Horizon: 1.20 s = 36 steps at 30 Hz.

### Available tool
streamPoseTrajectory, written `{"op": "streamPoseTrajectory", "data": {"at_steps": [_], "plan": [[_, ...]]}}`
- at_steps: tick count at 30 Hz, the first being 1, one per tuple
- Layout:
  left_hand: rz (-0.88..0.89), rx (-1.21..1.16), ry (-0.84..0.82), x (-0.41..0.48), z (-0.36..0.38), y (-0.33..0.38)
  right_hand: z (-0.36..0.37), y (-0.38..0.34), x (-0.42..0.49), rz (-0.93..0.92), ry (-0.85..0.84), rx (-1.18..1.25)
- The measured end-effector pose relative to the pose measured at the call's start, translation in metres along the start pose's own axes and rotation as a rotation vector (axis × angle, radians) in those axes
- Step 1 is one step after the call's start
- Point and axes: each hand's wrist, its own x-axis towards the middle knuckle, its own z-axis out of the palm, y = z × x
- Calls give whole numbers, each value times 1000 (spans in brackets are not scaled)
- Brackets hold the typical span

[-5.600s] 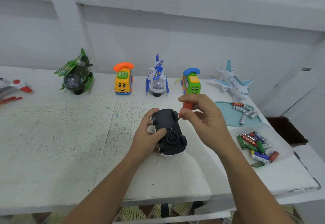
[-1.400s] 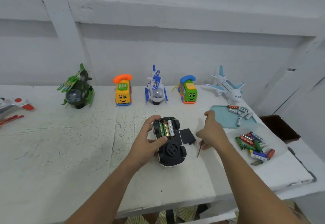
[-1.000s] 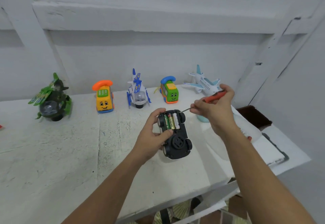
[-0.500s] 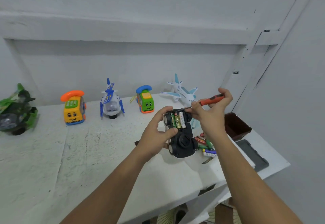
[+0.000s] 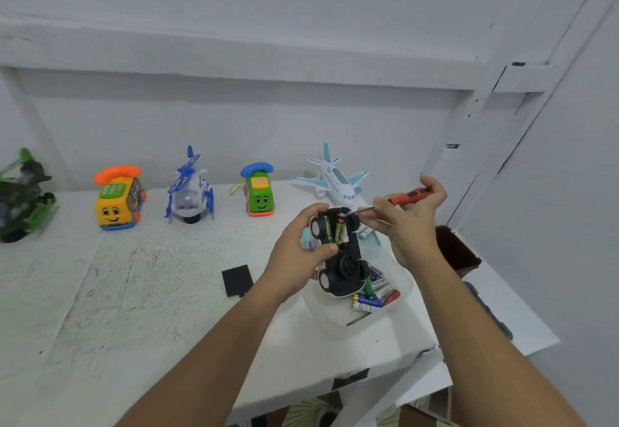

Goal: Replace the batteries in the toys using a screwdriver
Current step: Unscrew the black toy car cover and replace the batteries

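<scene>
My left hand [image 5: 298, 259] holds a black toy car [image 5: 345, 264] belly-up, lifted above the white table [image 5: 134, 309]. Its battery bay is uncovered and shows green and black batteries [image 5: 336, 232]. My right hand [image 5: 407, 222] grips an orange-handled screwdriver [image 5: 407, 197], whose metal tip touches the upper end of the batteries. The black battery cover [image 5: 237, 280] lies flat on the table, left of my left wrist. Under the car sits a clear tray of loose batteries [image 5: 373, 296].
Along the back wall stand a green helicopter [image 5: 20, 198], a yellow phone car [image 5: 115, 198], a blue-white helicopter [image 5: 191, 192], a green phone car [image 5: 259, 195] and a white plane [image 5: 335, 178]. A brown box [image 5: 457, 252] sits at the right edge, near a teal tray [image 5: 371, 239].
My right hand picked the screwdriver up from the table and brought its tip to the batteries. My left hand raised the car and carried it rightward over the battery tray. My view turned right.
</scene>
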Motion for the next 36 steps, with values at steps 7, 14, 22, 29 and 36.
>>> {"op": "streamPoseTrajectory", "data": {"at_steps": [7, 14, 22, 29, 36], "plan": [[27, 175, 24, 1, 9, -12, -41, 12, -2, 152, 1, 111], [57, 284, 28, -7, 14, -17, -70, 29, -11, 202, 43, 6], [1, 22, 52, -10, 19, -13, -48, 37, -22, 123, -23, 52], [-53, -94, 93, -15, 18, -9, -33, 41, -24, 86, -22, 59], [-76, -137, 102, -15, 13, -7, -24, 48, -26, 130, 34, 166]]}}
